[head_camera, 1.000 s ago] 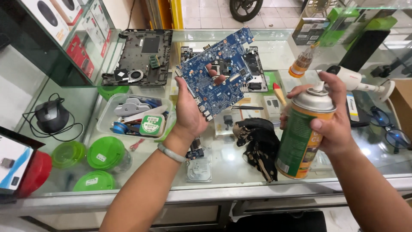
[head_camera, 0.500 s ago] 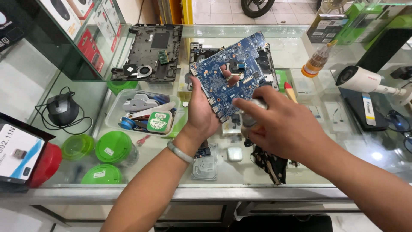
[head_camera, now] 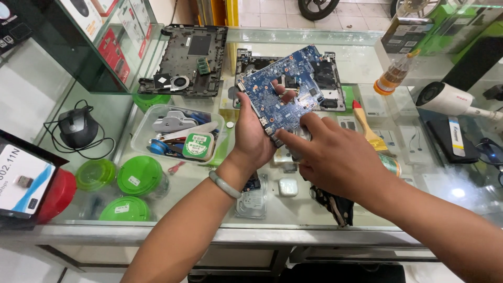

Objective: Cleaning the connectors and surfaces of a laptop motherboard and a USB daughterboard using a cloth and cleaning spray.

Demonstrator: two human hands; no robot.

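Two bare forearms, no sleeves in view. Left hand (head_camera: 253, 137) has a pale green, smooth, rounded bangle (head_camera: 224, 184) at the wrist. Right hand (head_camera: 335, 160) has no rings, no watch. Nails short, unpainted.

left hand (head_camera: 251, 137) raised, fingers curled in a grip; right hand (head_camera: 335, 157) palm-down beside it, forefinger extended.

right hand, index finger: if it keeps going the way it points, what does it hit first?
The right hand points up-left; its index fingertip seems already at the lower edge of the blue circuit board held by the left hand. So probably the board first, though depth is unclear.
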